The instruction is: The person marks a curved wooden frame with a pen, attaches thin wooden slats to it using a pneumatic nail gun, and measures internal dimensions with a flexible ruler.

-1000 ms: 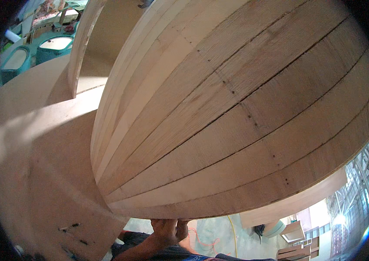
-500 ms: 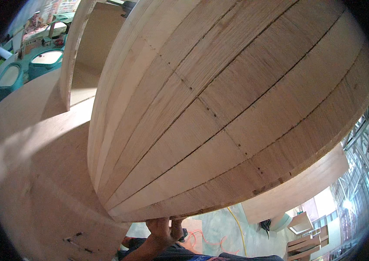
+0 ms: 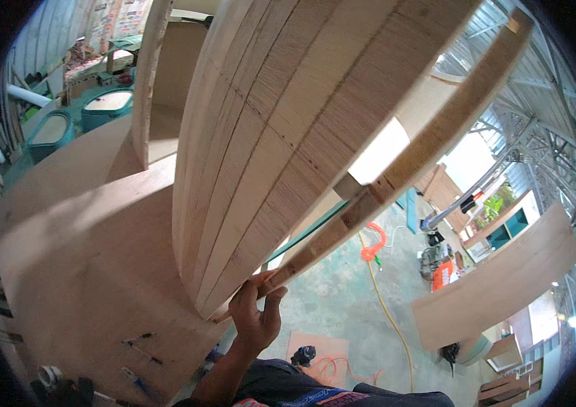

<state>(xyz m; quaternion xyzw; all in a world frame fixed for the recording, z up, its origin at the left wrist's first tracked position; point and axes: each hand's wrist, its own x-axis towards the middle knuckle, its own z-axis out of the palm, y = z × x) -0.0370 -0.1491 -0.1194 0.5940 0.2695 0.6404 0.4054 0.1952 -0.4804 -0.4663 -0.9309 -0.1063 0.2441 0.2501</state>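
A large curved wooden shell point(image 3: 288, 115) of narrow planks, pointed at its lower end, fills the upper middle of the head view. Along its right side runs a long curved wooden strip point(image 3: 396, 173), apart from the planks for much of its length. A small block point(image 3: 350, 186) bridges the gap. Coming in from the lower edge, my left hand point(image 3: 257, 319) is closed around the strip's lower end, near the pointed tip, with the thumb on the right side. Part of its fingers is hidden behind the wood. My right hand does not show.
A broad wooden surface point(image 3: 84, 251) lies at left, with several small tools point(image 3: 142, 346) on it. Behind stand a wooden frame point(image 3: 149, 88) and two green tubs point(image 3: 108, 108). A yellow hose point(image 3: 386, 305) crosses the floor; a curved panel point(image 3: 498, 278) stands at right.
The shell now appears narrower and more edge-on, baring the curved strip and the floor at right. My left hand, partly hidden under the edge before, shows more fully.
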